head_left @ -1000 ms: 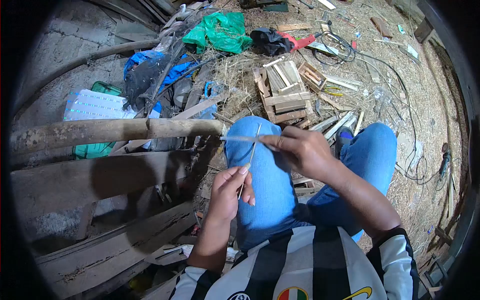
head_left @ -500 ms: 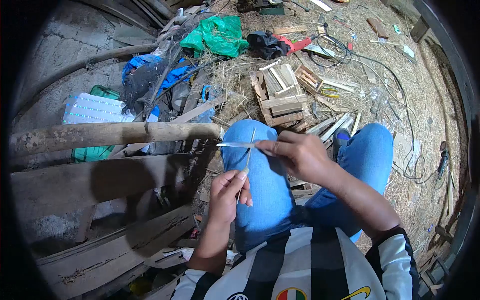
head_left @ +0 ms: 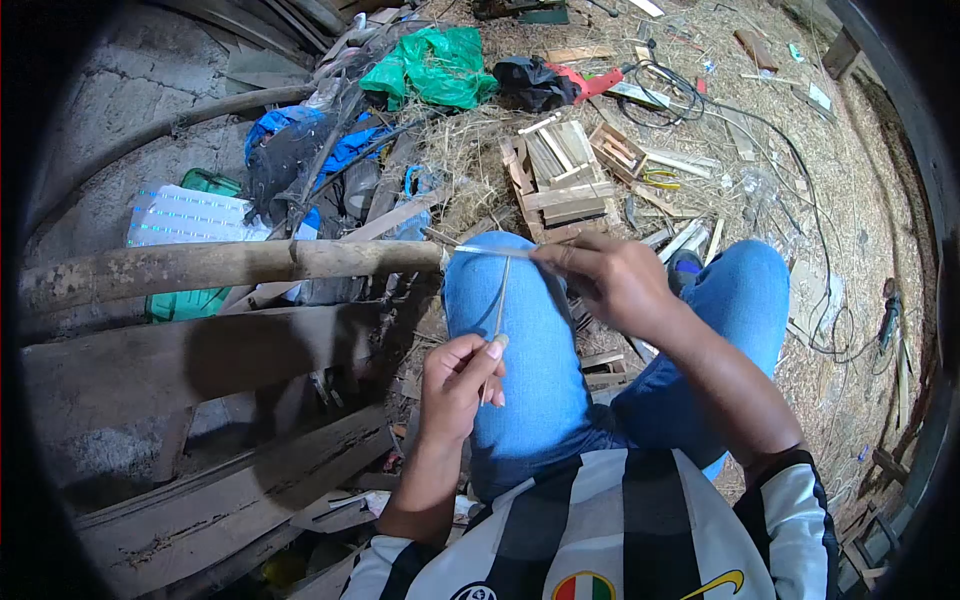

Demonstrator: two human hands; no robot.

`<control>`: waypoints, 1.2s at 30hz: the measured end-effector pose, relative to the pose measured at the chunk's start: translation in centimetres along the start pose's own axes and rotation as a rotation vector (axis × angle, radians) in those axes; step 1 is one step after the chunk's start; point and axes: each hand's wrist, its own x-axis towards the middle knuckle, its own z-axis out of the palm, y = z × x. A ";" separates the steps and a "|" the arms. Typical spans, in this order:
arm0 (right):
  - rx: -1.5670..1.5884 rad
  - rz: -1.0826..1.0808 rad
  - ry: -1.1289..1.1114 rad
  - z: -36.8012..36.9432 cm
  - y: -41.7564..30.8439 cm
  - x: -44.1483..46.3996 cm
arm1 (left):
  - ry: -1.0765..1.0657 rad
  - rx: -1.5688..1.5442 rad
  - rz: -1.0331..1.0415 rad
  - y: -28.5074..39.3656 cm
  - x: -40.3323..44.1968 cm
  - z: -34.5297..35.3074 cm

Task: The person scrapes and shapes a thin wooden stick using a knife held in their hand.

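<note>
My right hand [head_left: 618,285] is closed around the handle end of a knife. The knife's thin, pale blade [head_left: 488,250] points left above the knee of my jeans [head_left: 535,390]. Below it, my left hand [head_left: 462,385] pinches a thin wooden stick [head_left: 503,300] between thumb and fingers. The stick rises from that pinch over my thigh, and its far end meets the blade, which lies across it. I cannot tell whether the two touch. Most of the knife handle is hidden by my right fingers.
A stack of wood pieces [head_left: 570,190] lies beyond my knees, beside a small wooden box [head_left: 618,153] and yellow-handled pliers [head_left: 660,178]. A thick pole [head_left: 220,270] runs along the left. Farther off are a green plastic bag [head_left: 435,70] and a black cable [head_left: 790,155].
The knife has slid away from my left hand, up to the stick's far end. My right hand has shifted forward and slightly right; my left hand has barely moved.
</note>
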 end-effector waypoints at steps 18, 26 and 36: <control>-0.011 -0.024 -0.010 0.3 0.1 -0.5 | -0.040 0.029 -0.001 -0.4 0.0 -0.6; -0.039 -0.005 -0.009 0.4 0.2 0.0 | -0.045 0.033 0.013 -0.4 -0.2 -0.6; -0.031 -0.019 -0.034 -0.2 -0.4 -0.1 | -0.029 0.096 0.015 -0.4 0.2 -0.4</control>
